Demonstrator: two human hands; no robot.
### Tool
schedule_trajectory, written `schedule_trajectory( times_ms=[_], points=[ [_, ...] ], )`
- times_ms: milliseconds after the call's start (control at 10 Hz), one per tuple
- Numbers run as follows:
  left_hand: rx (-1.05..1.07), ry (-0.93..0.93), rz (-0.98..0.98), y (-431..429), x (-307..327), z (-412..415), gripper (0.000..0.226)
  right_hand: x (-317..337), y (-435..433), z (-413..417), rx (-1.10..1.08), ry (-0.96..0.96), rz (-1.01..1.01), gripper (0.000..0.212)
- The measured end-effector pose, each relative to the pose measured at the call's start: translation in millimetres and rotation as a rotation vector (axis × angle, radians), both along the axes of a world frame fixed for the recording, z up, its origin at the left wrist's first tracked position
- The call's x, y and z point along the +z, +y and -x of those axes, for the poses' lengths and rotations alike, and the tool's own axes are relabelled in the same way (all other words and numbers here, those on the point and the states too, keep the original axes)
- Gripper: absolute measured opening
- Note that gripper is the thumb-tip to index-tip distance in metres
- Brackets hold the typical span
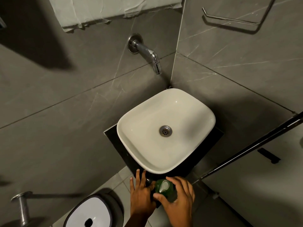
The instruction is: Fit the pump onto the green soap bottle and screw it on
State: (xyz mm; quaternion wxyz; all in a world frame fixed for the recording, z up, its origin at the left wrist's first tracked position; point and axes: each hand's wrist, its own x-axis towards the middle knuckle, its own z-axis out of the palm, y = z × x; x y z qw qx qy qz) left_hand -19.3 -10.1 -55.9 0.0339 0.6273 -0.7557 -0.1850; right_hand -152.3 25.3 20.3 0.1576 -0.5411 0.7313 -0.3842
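- While you look straight down, your green soap bottle (164, 188) stands upright on the dark table (124, 151) at its near edge, just in front of the white basin (165, 128), so its long axis points up at you.
- Your pump (164, 185) shows as a pale teardrop head sitting on top of the bottle, in line with that axis; whether its collar has caught the thread you cannot tell from here.
- Your right hand (179, 197) is cupped half-closed around the bottle from the right and near side, thumb across the front and fingers curling behind the top; it looks to be touching the bottle, though how firmly is unclear.
- Your left hand (141, 192) lies open and flat, fingers spread toward the basin, just left of the bottle and holding nothing; a small dark round thing (148, 181) sits by its fingers, too dim to name.
- Judged from this, your right hand is the nearer one for the twist, and the turn must run around that vertical axis; your left hand is beside the body, placed to steady it.
- Watch the table's near edge: a sideways push could tip the bottle off.
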Motion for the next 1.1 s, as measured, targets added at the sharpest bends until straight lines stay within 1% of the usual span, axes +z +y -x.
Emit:
schedule_trajectory(
  times_ms=[100, 200, 500, 600, 700, 1000, 1100],
  points=[
    [0.014, 0.006, 0.011, 0.6, 0.2, 0.3, 0.061, 6.6, -0.9, -3.6, -0.012, 0.009, -0.006, 0.051],
    [0.009, 0.014, 0.008, 0.3, 1.1, 0.5, 0.06, 7.3, -1.6, -1.6, 0.013, 0.0, -0.003, 0.047],
    [-0.012, -0.036, -0.032, -1.3, 1.7, -0.3, 0.057, 9.2, -6.1, 21.7, 0.221, -0.123, -0.117, 0.052],
    [-0.022, -0.047, -0.041, -2.2, 1.9, -1.2, 0.059, 16.1, -10.5, 28.8, 0.302, -0.197, -0.164, 0.052],
    [-0.027, -0.048, -0.056, -2.3, 2.2, -1.2, 0.058, 23.2, -16.7, 35.4, 0.386, -0.249, -0.256, 0.05],
    [-0.008, -0.049, -0.085, -3.2, 6.7, 1.0, 0.055, 22.9, -21.6, 41.4, 0.448, -0.258, -0.285, 0.054],
    [0.01, -0.008, -0.117, -1.0, 6.7, 1.8, 0.062, 27.2, -17.8, 44.2, 0.423, -0.339, -0.299, 0.062]
  ],
)
